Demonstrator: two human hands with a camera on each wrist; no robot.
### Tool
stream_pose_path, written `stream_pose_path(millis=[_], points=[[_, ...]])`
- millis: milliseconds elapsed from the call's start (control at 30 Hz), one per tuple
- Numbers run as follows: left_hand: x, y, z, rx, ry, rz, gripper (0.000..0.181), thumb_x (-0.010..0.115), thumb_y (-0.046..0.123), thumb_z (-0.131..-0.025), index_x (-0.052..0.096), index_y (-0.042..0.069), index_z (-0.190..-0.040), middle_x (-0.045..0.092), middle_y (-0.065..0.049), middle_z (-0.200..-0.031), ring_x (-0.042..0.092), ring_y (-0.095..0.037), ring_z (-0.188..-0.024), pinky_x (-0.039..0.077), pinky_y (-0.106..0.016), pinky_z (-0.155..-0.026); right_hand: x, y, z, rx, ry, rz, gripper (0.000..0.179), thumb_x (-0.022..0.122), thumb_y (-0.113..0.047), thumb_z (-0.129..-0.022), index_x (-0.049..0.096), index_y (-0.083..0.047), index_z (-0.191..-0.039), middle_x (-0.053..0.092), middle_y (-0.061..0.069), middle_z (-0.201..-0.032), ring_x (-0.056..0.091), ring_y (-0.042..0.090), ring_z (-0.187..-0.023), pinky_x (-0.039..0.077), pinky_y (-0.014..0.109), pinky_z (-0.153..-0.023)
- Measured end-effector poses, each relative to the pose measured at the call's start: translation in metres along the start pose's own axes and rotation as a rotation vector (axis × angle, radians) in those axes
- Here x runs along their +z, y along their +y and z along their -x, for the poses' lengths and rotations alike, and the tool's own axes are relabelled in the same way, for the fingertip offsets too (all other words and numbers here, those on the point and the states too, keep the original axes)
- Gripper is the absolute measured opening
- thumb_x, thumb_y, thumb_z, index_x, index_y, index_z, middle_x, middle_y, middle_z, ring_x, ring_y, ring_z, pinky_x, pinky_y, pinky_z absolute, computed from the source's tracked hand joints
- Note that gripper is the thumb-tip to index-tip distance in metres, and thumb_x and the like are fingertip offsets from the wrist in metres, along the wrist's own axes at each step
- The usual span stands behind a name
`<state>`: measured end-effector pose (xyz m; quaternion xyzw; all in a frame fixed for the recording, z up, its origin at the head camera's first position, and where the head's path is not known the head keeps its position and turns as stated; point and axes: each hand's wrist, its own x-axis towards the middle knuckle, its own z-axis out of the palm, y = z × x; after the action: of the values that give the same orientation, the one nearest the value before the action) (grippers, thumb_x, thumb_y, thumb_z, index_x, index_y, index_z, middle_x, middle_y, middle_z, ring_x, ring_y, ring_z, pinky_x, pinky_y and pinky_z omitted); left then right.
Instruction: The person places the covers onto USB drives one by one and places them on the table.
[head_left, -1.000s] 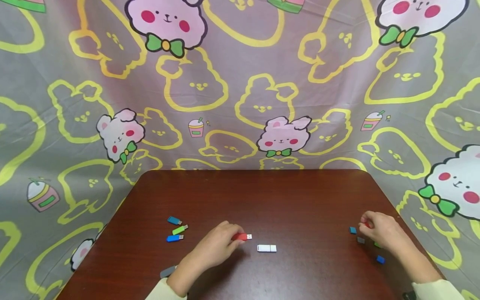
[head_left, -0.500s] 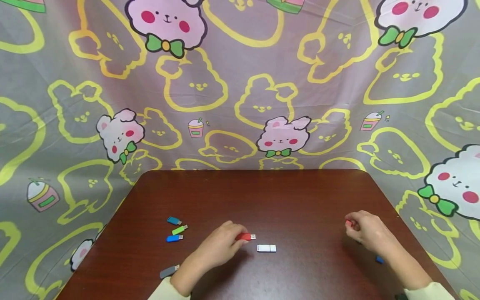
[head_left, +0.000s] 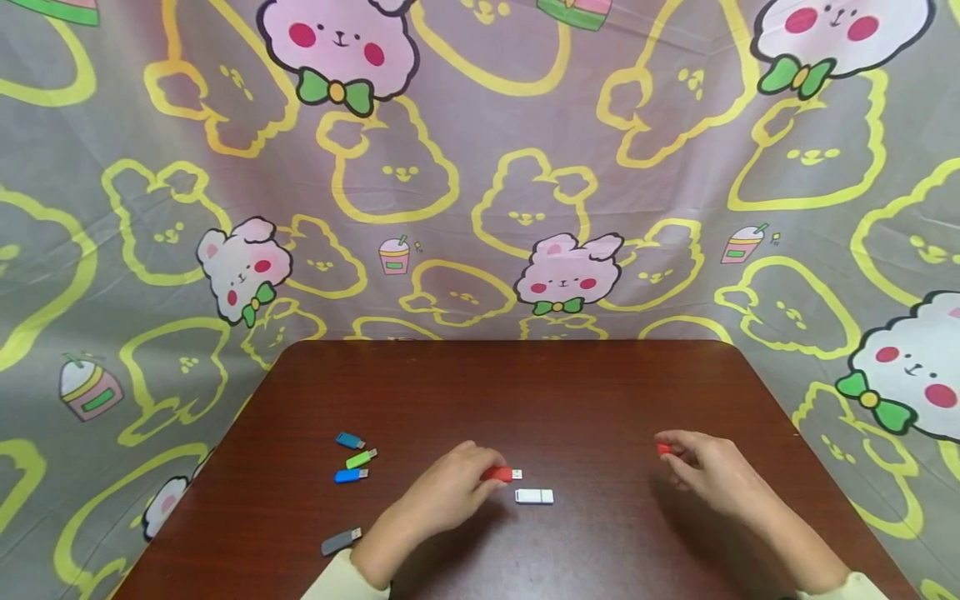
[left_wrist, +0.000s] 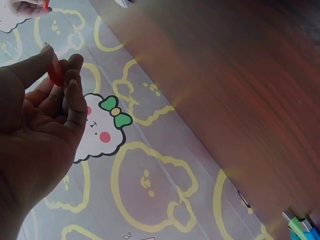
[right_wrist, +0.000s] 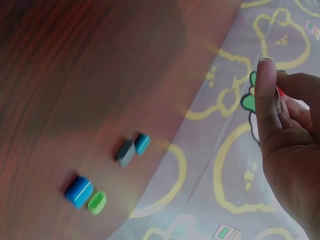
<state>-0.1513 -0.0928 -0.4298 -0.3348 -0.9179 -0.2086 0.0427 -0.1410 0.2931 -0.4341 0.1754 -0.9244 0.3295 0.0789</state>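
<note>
My left hand (head_left: pixel 455 487) pinches a red USB stick (head_left: pixel 503 474) between thumb and fingers, its metal plug facing right. Across from it, at the right of the head view, my right hand (head_left: pixel 716 471) pinches a small red cap (head_left: pixel 663 449), mostly covered by the fingers in the right wrist view. On the table, just right of the left hand's fingertips, lies a white USB stick (head_left: pixel 534 497) with its cap on. In the left wrist view the red stick (left_wrist: pixel 56 75) shows between thumb and fingertips.
To the left lie uncapped USB sticks: teal (head_left: pixel 349 440), green (head_left: pixel 361 459), blue (head_left: pixel 350 476) and, nearer, grey (head_left: pixel 341 542). Loose caps, blue (right_wrist: pixel 79 191), green (right_wrist: pixel 97 203), grey (right_wrist: pixel 125 152) and teal (right_wrist: pixel 142 143), lie on the table in the right wrist view. A patterned curtain (head_left: pixel 465 192) hangs behind.
My right hand has moved left with the red cap, away from the loose caps. My left hand has shifted slightly right with the red USB stick.
</note>
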Motion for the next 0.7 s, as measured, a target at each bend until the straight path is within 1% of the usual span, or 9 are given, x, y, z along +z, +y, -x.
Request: stream_pose_path(millis=[67,200,333,433,500,600,700], points=[[0.000,0.001,-0.001,0.009,0.004,-0.003,0.016,0.072,0.027,-0.095,0.072,0.014,-0.106,0.068,0.007,-0.093,0.054,-0.006,-0.083,0.049,-0.023,-0.075,0.003,-0.003,-0.001,-0.024,0.010,-0.010,0.019,0.069,0.002,-0.092,0.069,0.001,-0.111,0.069,0.000,-0.081,0.060,-0.001,-0.061,0.051,0.023,-0.053],[0.000,0.002,-0.002,0.015,0.010,0.004,0.016,0.073,0.025,-0.094,0.072,0.014,-0.106,0.068,0.008,-0.091,0.054,-0.006,-0.081,0.049,-0.024,-0.074,0.009,-0.009,-0.001,-0.083,0.025,0.004,0.014,0.067,-0.001,-0.094,0.070,-0.002,-0.108,0.058,-0.009,-0.070,0.052,-0.004,-0.058,0.047,0.022,-0.049],[0.000,0.004,-0.004,0.023,0.018,0.008,0.015,0.074,0.022,-0.093,0.072,0.014,-0.105,0.067,0.008,-0.090,0.056,-0.006,-0.080,0.049,-0.026,-0.074,0.016,-0.015,-0.001,-0.146,0.032,0.014,0.014,0.067,-0.001,-0.094,0.070,-0.005,-0.107,0.055,-0.013,-0.073,0.049,-0.005,-0.058,0.045,0.021,-0.051],[0.000,0.006,-0.005,0.030,0.022,0.003,0.014,0.074,0.023,-0.094,0.071,0.015,-0.106,0.068,0.008,-0.092,0.057,-0.006,-0.081,0.050,-0.026,-0.076,0.021,-0.021,-0.001,-0.185,0.035,0.009,0.015,0.067,0.000,-0.094,0.070,-0.006,-0.107,0.060,-0.011,-0.081,0.051,-0.006,-0.060,0.046,0.020,-0.054],[0.001,0.007,-0.005,0.035,0.025,-0.004,0.014,0.073,0.024,-0.094,0.071,0.016,-0.106,0.068,0.008,-0.093,0.058,-0.005,-0.083,0.051,-0.026,-0.077,0.024,-0.024,-0.001,-0.210,0.029,-0.005,0.016,0.067,0.002,-0.094,0.069,-0.004,-0.109,0.065,-0.006,-0.086,0.052,-0.005,-0.060,0.047,0.020,-0.054],[0.001,0.009,-0.007,0.040,0.028,0.001,0.014,0.074,0.023,-0.094,0.072,0.015,-0.105,0.068,0.008,-0.092,0.058,-0.006,-0.082,0.051,-0.026,-0.076,0.029,-0.030,-0.003,-0.234,0.019,-0.021,0.016,0.066,0.002,-0.095,0.069,-0.002,-0.111,0.068,0.000,-0.092,0.052,-0.005,-0.060,0.047,0.020,-0.054],[0.003,0.011,-0.008,0.038,0.021,0.003,0.015,0.075,0.024,-0.093,0.072,0.015,-0.105,0.068,0.008,-0.090,0.056,-0.005,-0.079,0.050,-0.025,-0.074,0.033,-0.035,-0.005,-0.257,0.019,-0.013,0.016,0.065,0.000,-0.096,0.069,-0.004,-0.111,0.067,-0.001,-0.091,0.050,-0.007,-0.062,0.046,0.019,-0.054]])
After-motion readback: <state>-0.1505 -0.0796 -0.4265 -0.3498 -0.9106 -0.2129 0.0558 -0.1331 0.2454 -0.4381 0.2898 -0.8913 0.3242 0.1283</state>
